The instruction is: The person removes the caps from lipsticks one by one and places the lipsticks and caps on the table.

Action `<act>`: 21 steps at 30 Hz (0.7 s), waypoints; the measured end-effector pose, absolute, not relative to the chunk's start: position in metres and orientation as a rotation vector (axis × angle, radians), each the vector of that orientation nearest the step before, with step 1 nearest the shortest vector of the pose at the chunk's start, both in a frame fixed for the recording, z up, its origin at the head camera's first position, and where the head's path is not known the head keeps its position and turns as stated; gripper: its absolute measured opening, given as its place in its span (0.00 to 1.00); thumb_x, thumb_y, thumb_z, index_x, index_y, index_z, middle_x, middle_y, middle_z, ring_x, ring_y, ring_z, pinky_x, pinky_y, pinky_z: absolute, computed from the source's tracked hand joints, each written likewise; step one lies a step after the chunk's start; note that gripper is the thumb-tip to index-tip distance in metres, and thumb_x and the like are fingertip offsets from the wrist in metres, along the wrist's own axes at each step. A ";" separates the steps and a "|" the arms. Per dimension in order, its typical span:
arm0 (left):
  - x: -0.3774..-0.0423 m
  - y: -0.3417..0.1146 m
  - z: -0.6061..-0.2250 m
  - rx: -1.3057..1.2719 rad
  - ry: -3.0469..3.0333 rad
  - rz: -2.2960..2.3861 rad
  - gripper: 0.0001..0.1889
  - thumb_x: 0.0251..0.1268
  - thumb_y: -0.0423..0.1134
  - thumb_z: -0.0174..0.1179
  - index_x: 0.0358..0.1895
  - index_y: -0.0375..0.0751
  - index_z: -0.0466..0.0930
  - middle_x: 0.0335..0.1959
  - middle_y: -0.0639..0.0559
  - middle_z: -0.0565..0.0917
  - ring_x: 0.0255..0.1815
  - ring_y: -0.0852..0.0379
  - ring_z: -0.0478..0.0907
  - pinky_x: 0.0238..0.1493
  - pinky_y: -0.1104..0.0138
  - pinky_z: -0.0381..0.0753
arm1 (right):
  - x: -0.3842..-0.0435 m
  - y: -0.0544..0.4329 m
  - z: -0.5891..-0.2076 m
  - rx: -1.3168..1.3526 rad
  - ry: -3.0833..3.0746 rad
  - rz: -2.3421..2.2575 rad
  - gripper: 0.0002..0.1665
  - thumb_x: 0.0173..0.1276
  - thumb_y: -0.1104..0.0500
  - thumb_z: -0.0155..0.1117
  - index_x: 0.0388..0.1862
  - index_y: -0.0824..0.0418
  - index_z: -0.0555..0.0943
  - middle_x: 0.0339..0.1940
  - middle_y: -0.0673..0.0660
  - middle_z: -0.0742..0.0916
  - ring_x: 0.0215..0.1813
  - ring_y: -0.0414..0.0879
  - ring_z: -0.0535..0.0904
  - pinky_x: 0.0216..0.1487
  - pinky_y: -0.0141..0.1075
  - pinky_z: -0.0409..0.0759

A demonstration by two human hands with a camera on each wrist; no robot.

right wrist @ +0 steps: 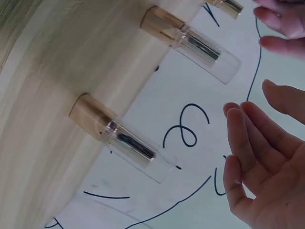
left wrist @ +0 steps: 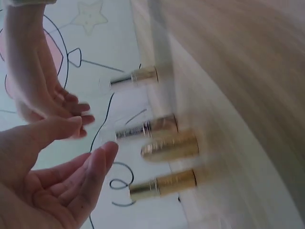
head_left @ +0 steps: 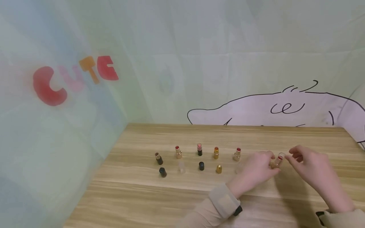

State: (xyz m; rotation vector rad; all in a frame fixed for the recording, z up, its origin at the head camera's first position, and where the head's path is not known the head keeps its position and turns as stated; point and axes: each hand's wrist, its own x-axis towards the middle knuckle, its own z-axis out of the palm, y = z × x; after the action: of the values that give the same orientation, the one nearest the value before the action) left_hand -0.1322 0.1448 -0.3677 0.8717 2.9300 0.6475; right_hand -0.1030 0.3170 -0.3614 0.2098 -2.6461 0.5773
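Note:
A gold-based red lipstick (head_left: 278, 161) under a clear cap stands between the two hands. My left hand (head_left: 260, 166) is close beside its base, thumb and fingers apart in the left wrist view. At the cap's top is my right hand (head_left: 309, 161), thumb and fingers spread around nothing in the right wrist view. That view shows two clear-capped lipsticks upright on the table, a nearer one (right wrist: 114, 133) and a farther one (right wrist: 188, 43). An uncapped red lipstick (head_left: 237, 154) stands left of my left hand, which partly covers a clear cap (head_left: 239, 167).
Farther left stand uncapped lipsticks: orange (head_left: 216, 152), pink (head_left: 199, 149), red (head_left: 178, 152) and brown (head_left: 158, 158). In front of them are a gold cap (head_left: 219, 169), black caps (head_left: 201, 166) and a clear cap (head_left: 182, 167). Printed cloth (head_left: 242, 69) hangs behind the wooden table (head_left: 128, 196).

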 end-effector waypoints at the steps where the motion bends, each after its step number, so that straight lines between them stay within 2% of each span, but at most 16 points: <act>1: -0.131 0.150 -0.368 0.867 2.956 0.612 0.12 0.59 0.55 0.64 0.40 0.55 0.78 0.25 0.67 0.76 0.21 0.73 0.67 0.20 0.80 0.64 | -0.105 0.318 -0.362 0.202 -2.654 0.579 0.12 0.60 0.57 0.68 0.35 0.67 0.81 0.26 0.60 0.88 0.27 0.54 0.83 0.26 0.43 0.76; 6: -0.131 0.166 -0.374 0.799 3.090 0.550 0.13 0.59 0.52 0.64 0.27 0.52 0.72 0.19 0.63 0.70 0.15 0.68 0.63 0.14 0.76 0.62 | -0.113 0.317 -0.365 0.181 -2.716 0.582 0.17 0.62 0.54 0.67 0.39 0.68 0.81 0.32 0.64 0.88 0.32 0.58 0.84 0.30 0.49 0.77; 9: -0.135 0.173 -0.379 0.751 3.153 0.520 0.12 0.58 0.50 0.64 0.25 0.51 0.73 0.18 0.62 0.72 0.15 0.66 0.65 0.14 0.75 0.61 | -0.116 0.316 -0.368 0.180 -2.775 0.596 0.21 0.63 0.52 0.66 0.43 0.70 0.80 0.35 0.66 0.87 0.35 0.60 0.84 0.32 0.52 0.77; 13: -0.138 0.184 -0.386 0.678 3.194 0.462 0.13 0.53 0.51 0.67 0.23 0.53 0.74 0.19 0.61 0.78 0.20 0.64 0.74 0.18 0.73 0.62 | -0.119 0.317 -0.370 0.180 -2.826 0.595 0.23 0.64 0.52 0.65 0.46 0.71 0.80 0.38 0.68 0.87 0.36 0.60 0.84 0.34 0.54 0.77; 16: -0.140 0.189 -0.389 0.676 3.234 0.380 0.14 0.50 0.54 0.68 0.22 0.54 0.75 0.20 0.61 0.81 0.24 0.64 0.78 0.21 0.73 0.64 | -0.119 0.316 -0.371 0.179 -2.840 0.605 0.21 0.63 0.54 0.66 0.46 0.71 0.80 0.37 0.68 0.87 0.36 0.60 0.84 0.33 0.52 0.78; 21: -0.141 0.194 -0.393 0.671 3.282 0.313 0.13 0.51 0.55 0.67 0.23 0.54 0.76 0.20 0.63 0.81 0.23 0.65 0.78 0.21 0.74 0.64 | -0.119 0.314 -0.372 0.206 -2.841 0.629 0.18 0.59 0.59 0.66 0.43 0.71 0.81 0.33 0.65 0.87 0.34 0.57 0.84 0.32 0.49 0.79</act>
State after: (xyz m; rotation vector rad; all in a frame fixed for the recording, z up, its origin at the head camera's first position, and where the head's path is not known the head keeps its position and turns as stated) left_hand -0.1406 0.1944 -0.3934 0.6708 3.2818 0.3134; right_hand -0.1188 0.3143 -0.3718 0.2059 -2.8406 0.6293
